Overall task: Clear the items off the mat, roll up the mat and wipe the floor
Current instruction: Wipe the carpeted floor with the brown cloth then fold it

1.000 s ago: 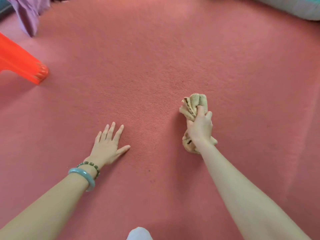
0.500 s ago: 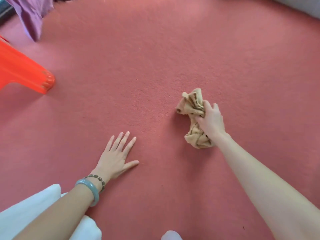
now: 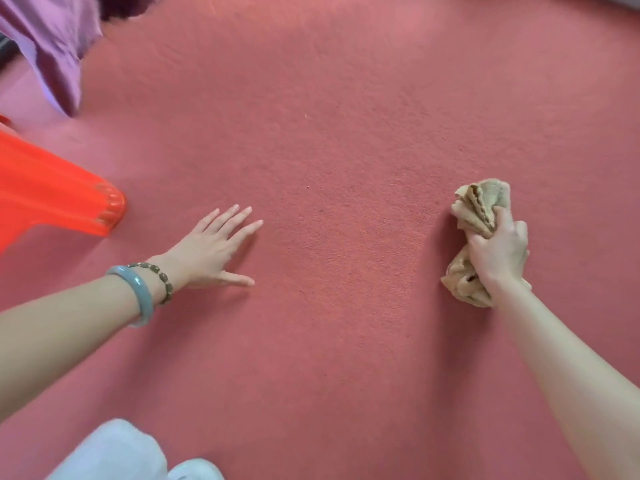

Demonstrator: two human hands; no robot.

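Observation:
A red carpeted floor point(image 3: 346, 133) fills the view. My right hand point(image 3: 498, 252) is closed around a crumpled tan cloth point(image 3: 479, 204) and presses it onto the floor at the right. The cloth sticks out above and below my fist. My left hand point(image 3: 211, 249) lies flat on the floor at the centre left, palm down, fingers spread, holding nothing. Its wrist carries a grey-green bangle and a bead bracelet. No mat is in view.
An orange plastic object point(image 3: 59, 199) rests on the floor at the left, close to my left hand. Purple fabric point(image 3: 52, 39) hangs in the top left corner. My white-clad knee point(image 3: 114, 452) and a white shoe tip point(image 3: 197, 471) show at the bottom edge.
My right hand has carried the cloth to the right across the floor. My left hand has slid forward and stayed flat. The orange object appears nearer as my view shifted left.

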